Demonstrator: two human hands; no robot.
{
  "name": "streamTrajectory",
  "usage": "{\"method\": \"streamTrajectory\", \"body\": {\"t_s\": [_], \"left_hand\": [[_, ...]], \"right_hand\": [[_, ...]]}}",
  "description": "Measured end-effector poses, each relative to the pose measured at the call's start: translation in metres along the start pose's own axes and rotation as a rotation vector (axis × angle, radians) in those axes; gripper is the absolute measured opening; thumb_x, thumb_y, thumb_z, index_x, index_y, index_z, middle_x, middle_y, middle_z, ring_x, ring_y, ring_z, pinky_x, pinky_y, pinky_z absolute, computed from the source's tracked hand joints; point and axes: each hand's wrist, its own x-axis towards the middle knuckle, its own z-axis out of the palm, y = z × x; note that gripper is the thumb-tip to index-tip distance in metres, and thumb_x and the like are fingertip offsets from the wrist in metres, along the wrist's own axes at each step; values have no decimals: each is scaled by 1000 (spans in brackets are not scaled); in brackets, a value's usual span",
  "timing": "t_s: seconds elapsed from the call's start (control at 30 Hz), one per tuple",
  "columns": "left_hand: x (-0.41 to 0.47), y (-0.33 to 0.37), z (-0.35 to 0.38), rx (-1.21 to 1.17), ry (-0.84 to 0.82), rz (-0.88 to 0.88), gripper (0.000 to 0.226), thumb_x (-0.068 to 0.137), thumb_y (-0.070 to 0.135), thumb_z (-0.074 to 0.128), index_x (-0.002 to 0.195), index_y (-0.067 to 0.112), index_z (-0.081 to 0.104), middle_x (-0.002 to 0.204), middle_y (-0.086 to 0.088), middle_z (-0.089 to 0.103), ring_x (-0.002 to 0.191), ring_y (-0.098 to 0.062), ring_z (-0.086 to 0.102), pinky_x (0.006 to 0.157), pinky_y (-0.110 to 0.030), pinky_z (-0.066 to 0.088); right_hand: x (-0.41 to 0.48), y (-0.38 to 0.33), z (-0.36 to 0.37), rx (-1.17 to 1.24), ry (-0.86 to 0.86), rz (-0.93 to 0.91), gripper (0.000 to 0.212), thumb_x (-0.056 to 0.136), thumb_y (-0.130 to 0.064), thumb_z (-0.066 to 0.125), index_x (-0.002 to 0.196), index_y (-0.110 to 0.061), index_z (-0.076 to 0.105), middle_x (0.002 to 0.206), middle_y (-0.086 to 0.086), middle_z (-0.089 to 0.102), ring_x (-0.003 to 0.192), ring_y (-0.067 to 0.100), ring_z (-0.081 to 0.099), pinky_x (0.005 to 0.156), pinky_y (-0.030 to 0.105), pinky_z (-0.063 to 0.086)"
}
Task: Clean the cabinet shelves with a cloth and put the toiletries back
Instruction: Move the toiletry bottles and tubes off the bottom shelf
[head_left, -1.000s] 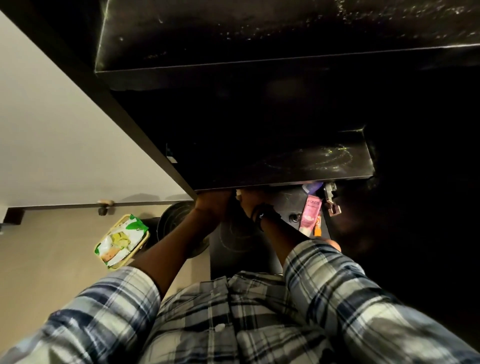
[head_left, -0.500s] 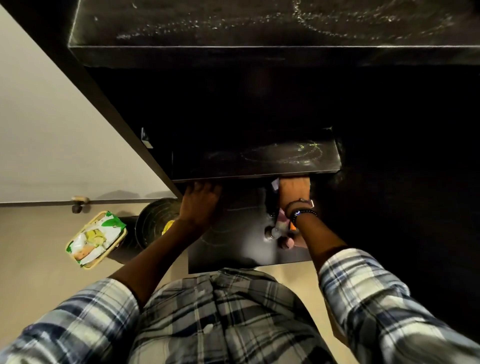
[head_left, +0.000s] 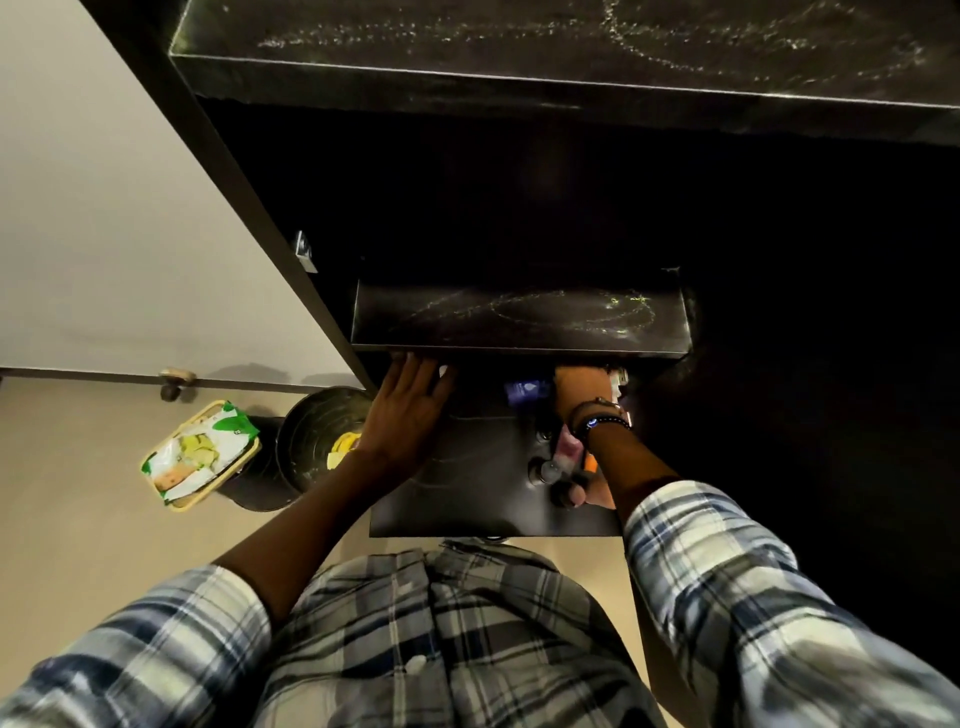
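I look down into a black cabinet. My left hand (head_left: 410, 410) lies flat with straight fingers on the left part of the lowest shelf (head_left: 467, 499), its fingertips at the edge of the middle shelf (head_left: 519, 325). My right hand (head_left: 582, 389) reaches in under the middle shelf at the right, and its fingers are hidden there. Toiletries stand around its wrist: a purple bottle (head_left: 524, 392), a pink tube (head_left: 568, 456), an orange item (head_left: 589, 463) and two dark caps (head_left: 546, 472). No cloth is visible.
A dusty upper shelf (head_left: 519, 47) juts out overhead. On the floor to the left stand a black bin (head_left: 311, 436) and a basket with a green and white packet (head_left: 200, 452). A white wall with a door stop (head_left: 174, 382) runs along the left.
My hands, close together under the middle shelf a second ago, have moved apart. The right one went right among the toiletries, and the left one settled flat on the shelf's left side.
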Motion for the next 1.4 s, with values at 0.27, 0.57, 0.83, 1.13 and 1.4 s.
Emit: {"method": "streamTrajectory", "body": {"t_s": [0.27, 0.57, 0.83, 1.13, 1.4], "left_hand": [[-19, -4, 11, 36, 15, -25, 68, 77, 17, 62, 140, 13, 40, 142, -18, 41, 129, -38, 39, 106, -48, 37], [-33, -12, 20, 31, -116, -63, 69, 63, 32, 80, 126, 17, 56, 125, -13, 57, 108, -32, 57, 85, -39, 52], [-30, -11, 23, -364, -200, -169, 64, 88, 20, 58, 145, 14, 29, 141, -15, 37, 115, -36, 52, 85, -46, 52], [-32, -34, 27, -576, -216, -295, 67, 89, 10, 56, 146, 15, 23, 138, -18, 43, 112, -36, 56, 87, -47, 51], [-49, -58, 34, -585, -205, -301, 67, 88, 18, 61, 145, 12, 27, 142, -15, 40, 119, -31, 51, 93, -36, 47]], "right_hand": [[17, -1, 13, 47, -183, -22, 38, 92, -16, 51, 129, -13, 54, 132, 16, 56, 121, 35, 54, 99, 42, 44], [17, -14, 9, 70, -206, -133, 65, 86, -35, 62, 144, -21, 34, 146, 12, 42, 131, 34, 44, 106, 40, 38], [-6, -64, -13, 397, -218, -230, 50, 73, -42, 76, 112, -14, 61, 113, 9, 63, 103, 27, 60, 82, 32, 48], [-19, -125, -34, 530, -65, -282, 39, 84, -13, 68, 120, -4, 56, 124, 16, 59, 117, 31, 55, 97, 35, 43], [-11, -159, -28, 524, -108, -284, 25, 94, -13, 54, 117, -5, 59, 121, 14, 61, 114, 29, 57, 94, 32, 43]]}}
